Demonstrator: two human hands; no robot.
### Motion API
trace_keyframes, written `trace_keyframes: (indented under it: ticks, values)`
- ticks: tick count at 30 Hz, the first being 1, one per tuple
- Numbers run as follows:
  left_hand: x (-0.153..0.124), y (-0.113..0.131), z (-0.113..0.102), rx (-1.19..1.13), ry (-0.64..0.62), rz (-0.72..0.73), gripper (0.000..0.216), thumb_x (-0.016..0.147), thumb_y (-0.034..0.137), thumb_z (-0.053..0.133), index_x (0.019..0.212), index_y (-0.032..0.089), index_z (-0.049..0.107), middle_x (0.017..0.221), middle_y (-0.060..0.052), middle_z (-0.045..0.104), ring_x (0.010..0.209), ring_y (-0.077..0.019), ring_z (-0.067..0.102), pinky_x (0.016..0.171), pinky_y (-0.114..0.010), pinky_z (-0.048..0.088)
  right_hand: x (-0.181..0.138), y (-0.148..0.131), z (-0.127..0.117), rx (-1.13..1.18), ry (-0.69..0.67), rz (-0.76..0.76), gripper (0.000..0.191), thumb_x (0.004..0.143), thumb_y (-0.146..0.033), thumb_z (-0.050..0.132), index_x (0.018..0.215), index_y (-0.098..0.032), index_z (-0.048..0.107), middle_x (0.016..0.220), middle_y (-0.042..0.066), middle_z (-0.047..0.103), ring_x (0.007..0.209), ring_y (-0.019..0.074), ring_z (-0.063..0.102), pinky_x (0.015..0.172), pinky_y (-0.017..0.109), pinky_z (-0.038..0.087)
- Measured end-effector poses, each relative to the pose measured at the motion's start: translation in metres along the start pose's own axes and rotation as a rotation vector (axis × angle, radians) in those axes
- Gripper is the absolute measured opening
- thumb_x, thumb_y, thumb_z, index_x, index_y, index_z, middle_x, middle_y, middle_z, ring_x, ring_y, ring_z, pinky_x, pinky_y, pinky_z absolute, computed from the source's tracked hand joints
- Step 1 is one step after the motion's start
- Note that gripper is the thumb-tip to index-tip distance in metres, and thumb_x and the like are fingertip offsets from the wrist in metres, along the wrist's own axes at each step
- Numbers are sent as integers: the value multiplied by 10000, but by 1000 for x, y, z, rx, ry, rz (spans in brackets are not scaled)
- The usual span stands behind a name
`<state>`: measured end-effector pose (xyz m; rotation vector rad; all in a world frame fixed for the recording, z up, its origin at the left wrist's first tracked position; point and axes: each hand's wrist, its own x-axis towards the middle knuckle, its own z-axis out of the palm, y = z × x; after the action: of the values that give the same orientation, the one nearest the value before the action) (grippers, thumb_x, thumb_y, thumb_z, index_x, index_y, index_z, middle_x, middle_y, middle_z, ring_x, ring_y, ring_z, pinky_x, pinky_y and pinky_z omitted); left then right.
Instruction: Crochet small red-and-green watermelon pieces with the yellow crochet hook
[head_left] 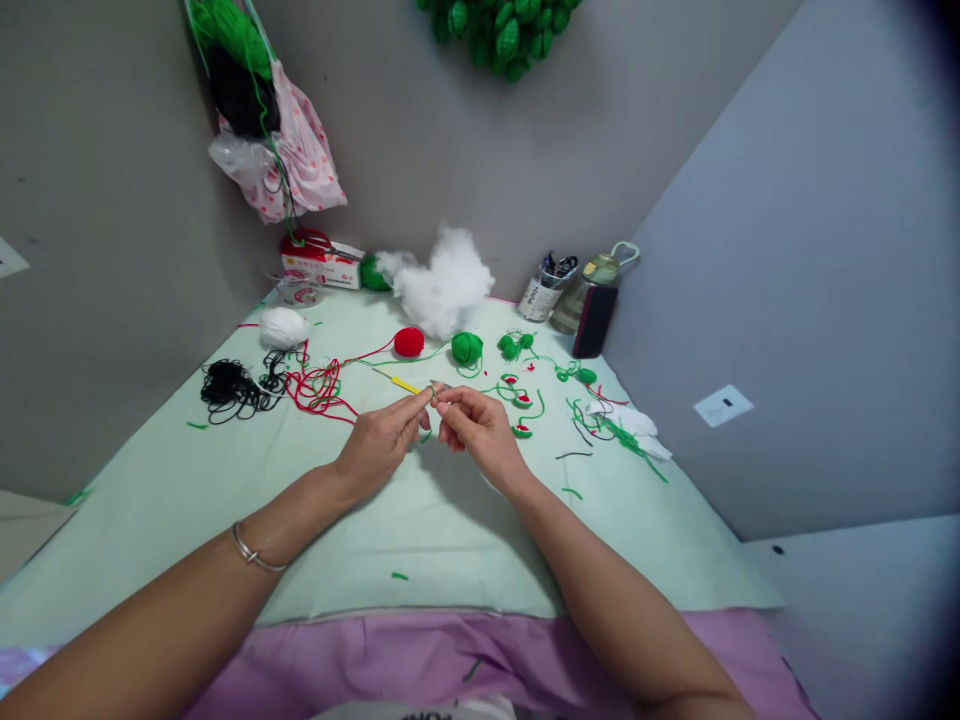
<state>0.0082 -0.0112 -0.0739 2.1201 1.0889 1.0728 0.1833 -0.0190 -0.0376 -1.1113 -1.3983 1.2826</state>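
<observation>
Pale clothing with dark lettering (427, 714) shows at the bottom edge of the head view, with purple cloth (337, 650) just above it. From the lower corners two bare forearms reach over the pale table (480, 570), and the left hand (381, 440) and right hand (480, 425) come together near the middle of the frame.

Just beyond the fingertips, toward the upper left, is a slim hook with a yellow handle (405, 385). Its long axis slants from a thin tip at upper left down to the right, where the handle runs up to the fingertips. The left hand is nearer to it, the forefinger lying almost alongside; whether the hook is gripped or merely passes behind the fingers, I cannot tell.

On both hands the fingers are drawn in close, tips beside tips; whether they are clamped on something small is also too fine to tell. A green strand (489, 389) runs rightward from the right fingers toward small red-and-green pieces (520, 398), right of centre. Above the hands sit a red ball (409, 342) and a green ball (467, 349) of yarn.
</observation>
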Motion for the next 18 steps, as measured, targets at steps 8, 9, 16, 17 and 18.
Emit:
trace_keyframes:
  ticks: [8,9,16,17,18]
  values:
    - [-1,-2,1,78,1,19,478,1009,245,392,1459,175,538,892,-36,718,689,-131,628,708,-242,497,2,2,-1,-12,-2,7,247,839,-438,669,852,-192,658,525,-46,601,424,90,490,452,227,389]
    - [-1,-3,2,92,4,24,479,1008,239,390,1459,168,536,892,-39,719,687,-130,626,700,-240,494,2,3,-1,-16,-2,10,242,840,-434,667,847,-193,657,524,-47,598,424,89,487,453,227,390]
    - [-1,-4,3,138,25,60,467,996,221,411,1438,187,557,876,-39,726,672,-132,628,675,-234,484,4,5,-2,-49,-1,-6,233,829,-423,663,824,-190,654,503,-51,578,418,90,467,435,225,362]
    - [-1,-4,3,142,26,62,466,994,217,411,1434,183,560,878,-41,727,668,-132,627,672,-232,484,5,5,-3,-47,-4,-3,232,826,-421,666,817,-189,656,501,-51,579,415,89,464,434,226,358]
    - [-1,-4,4,147,27,64,466,992,212,409,1431,177,561,879,-44,728,659,-130,624,667,-230,482,6,6,-3,-43,-6,3,231,819,-420,672,809,-190,656,497,-51,578,409,87,458,433,227,353]
